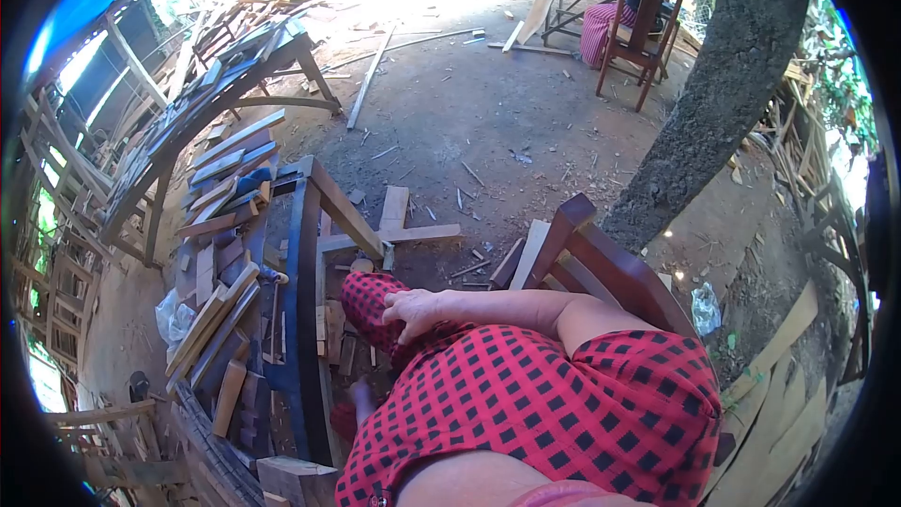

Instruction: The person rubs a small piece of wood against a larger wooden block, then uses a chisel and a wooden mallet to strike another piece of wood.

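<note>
My right hand (410,312) rests on the red and black checked cloth (526,385) over my leg, near the knee. Its fingers are loosely spread and hold nothing. The bare forearm reaches in from the right. My left hand does not show; some bare skin appears at the bottom edge. Just left of the knee stands a dark wooden bench frame (305,319). A bare foot (361,397) is partly visible beside it. Beyond my hand, light wooden pieces (394,211) lie crossed on the ground.
Stacked wood pieces (225,169) lie left of the bench. A long table (188,113) stands upper left. A reddish-brown chair (601,253) and a tree trunk (704,103) are at right. Another person (601,33) sits far back on a chair (648,33).
</note>
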`<state>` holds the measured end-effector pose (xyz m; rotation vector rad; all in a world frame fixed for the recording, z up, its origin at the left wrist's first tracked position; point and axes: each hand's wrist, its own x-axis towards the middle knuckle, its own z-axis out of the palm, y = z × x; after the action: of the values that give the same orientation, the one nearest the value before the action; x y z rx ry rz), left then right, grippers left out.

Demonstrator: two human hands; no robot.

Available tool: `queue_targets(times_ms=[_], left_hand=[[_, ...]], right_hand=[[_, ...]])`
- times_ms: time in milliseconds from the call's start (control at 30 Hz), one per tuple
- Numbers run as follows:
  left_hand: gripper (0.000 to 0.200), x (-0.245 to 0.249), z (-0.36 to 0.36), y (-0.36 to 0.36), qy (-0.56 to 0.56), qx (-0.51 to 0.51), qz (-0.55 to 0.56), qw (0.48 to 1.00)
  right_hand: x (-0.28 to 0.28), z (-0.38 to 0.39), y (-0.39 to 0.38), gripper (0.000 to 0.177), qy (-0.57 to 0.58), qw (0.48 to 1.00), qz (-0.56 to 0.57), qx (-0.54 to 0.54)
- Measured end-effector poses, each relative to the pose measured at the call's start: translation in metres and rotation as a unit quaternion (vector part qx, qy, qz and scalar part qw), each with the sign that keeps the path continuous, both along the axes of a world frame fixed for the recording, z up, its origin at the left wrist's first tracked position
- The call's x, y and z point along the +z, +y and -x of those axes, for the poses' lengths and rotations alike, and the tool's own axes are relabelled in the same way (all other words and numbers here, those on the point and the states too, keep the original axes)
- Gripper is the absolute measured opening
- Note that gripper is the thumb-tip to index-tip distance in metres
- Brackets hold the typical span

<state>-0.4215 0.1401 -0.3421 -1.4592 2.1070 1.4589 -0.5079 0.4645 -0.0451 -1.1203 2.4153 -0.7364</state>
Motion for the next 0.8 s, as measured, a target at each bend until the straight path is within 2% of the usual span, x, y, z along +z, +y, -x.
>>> queue_targets(times_ms=[33, 67, 100, 167, 200, 267, 300, 333, 367, 400, 433, 467, 500, 533, 567, 600, 633, 667, 700, 767, 800], left_hand=[[0.023, 0.042, -0.009, 0.017, 0.049, -0.044, -0.023, 0.998], [0.024, 0.064, -0.017, 0.025, 0.097, -0.087, -0.047, 0.990], [0.024, 0.053, -0.017, 0.024, 0.097, -0.082, -0.046, 0.991], [0.024, 0.008, -0.015, 0.016, 0.112, -0.180, -0.116, 0.970], [0.024, 0.023, -0.016, 0.021, 0.114, -0.176, -0.116, 0.971], [0.022, 0.057, -0.031, 0.034, 0.048, -0.281, -0.065, 0.956], [0.022, 0.047, -0.032, 0.029, 0.045, -0.277, -0.067, 0.958], [0.020, 0.015, -0.034, 0.013, 0.096, -0.341, -0.067, 0.933], [0.019, -0.002, -0.038, 0.004, 0.146, -0.402, -0.067, 0.902], [0.019, 0.010, -0.038, 0.006, 0.144, -0.397, -0.068, 0.904], [0.017, 0.025, -0.034, 0.007, 0.127, -0.338, -0.066, 0.930], [0.015, 0.043, -0.034, 0.011, 0.109, -0.276, -0.064, 0.953], [0.015, 0.039, -0.038, 0.009, 0.109, -0.267, -0.065, 0.956], [0.022, 0.042, -0.039, 0.009, 0.130, -0.297, 0.003, 0.946], [0.031, 0.040, -0.044, 0.006, 0.149, -0.326, 0.069, 0.931], [0.031, 0.043, -0.044, 0.006, 0.146, -0.316, 0.065, 0.935], [0.021, 0.048, -0.039, 0.008, 0.113, -0.230, -0.015, 0.966], [0.018, 0.053, -0.040, 0.009, 0.078, -0.140, -0.096, 0.982], [0.018, 0.045, -0.043, 0.005, 0.074, -0.130, -0.104, 0.983], [0.019, 0.021, -0.045, -0.008, 0.074, -0.057, -0.207, 0.974], [0.019, 0.021, -0.047, -0.005, 0.071, -0.052, -0.212, 0.973]], right_hand=[[-0.005, -0.001, 0.000, 0.053, -0.011, 1.000, -0.017, 0.012], [-0.008, -0.003, -0.001, 0.052, -0.023, 0.999, -0.035, 0.026], [-0.011, -0.001, -0.001, 0.052, -0.023, 0.999, -0.035, 0.032], [-0.016, 0.003, -0.001, 0.042, -0.098, 0.993, -0.041, 0.056], [-0.018, 0.011, -0.003, 0.042, -0.097, 0.993, -0.043, 0.059], [-0.020, 0.030, -0.009, 0.027, -0.038, 0.992, 0.104, -0.061], [0.015, 0.034, -0.006, 0.026, -0.085, 0.980, 0.155, -0.089], [0.069, 0.036, -0.003, 0.030, -0.133, 0.963, 0.204, -0.117], [0.098, 0.046, -0.004, 0.032, -0.166, 0.941, 0.286, -0.067], [0.127, 0.054, -0.006, 0.034, -0.199, 0.910, 0.365, -0.016], [0.173, 0.046, -0.001, 0.032, -0.233, 0.871, 0.432, 0.028], [0.213, 0.038, 0.009, 0.028, -0.202, 0.859, 0.463, 0.082], [0.253, 0.025, 0.024, 0.029, -0.163, 0.827, 0.514, 0.160], [0.266, 0.017, 0.033, 0.031, -0.084, 0.804, 0.551, 0.206], [0.283, 0.001, 0.030, 0.037, -0.089, 0.664, 0.659, 0.341], [0.297, -0.018, 0.026, 0.047, -0.092, 0.492, 0.736, 0.455], [0.305, -0.019, 0.018, 0.047, -0.105, 0.492, 0.734, 0.456], [0.298, -0.059, 0.041, 0.044, -0.087, 0.525, 0.707, 0.465], [0.306, -0.063, 0.052, 0.042, -0.067, 0.557, 0.678, 0.475], [0.318, -0.078, 0.032, 0.037, -0.021, 0.616, 0.617, 0.489], [0.330, -0.073, 0.039, 0.034, 0.005, 0.643, 0.584, 0.495]])
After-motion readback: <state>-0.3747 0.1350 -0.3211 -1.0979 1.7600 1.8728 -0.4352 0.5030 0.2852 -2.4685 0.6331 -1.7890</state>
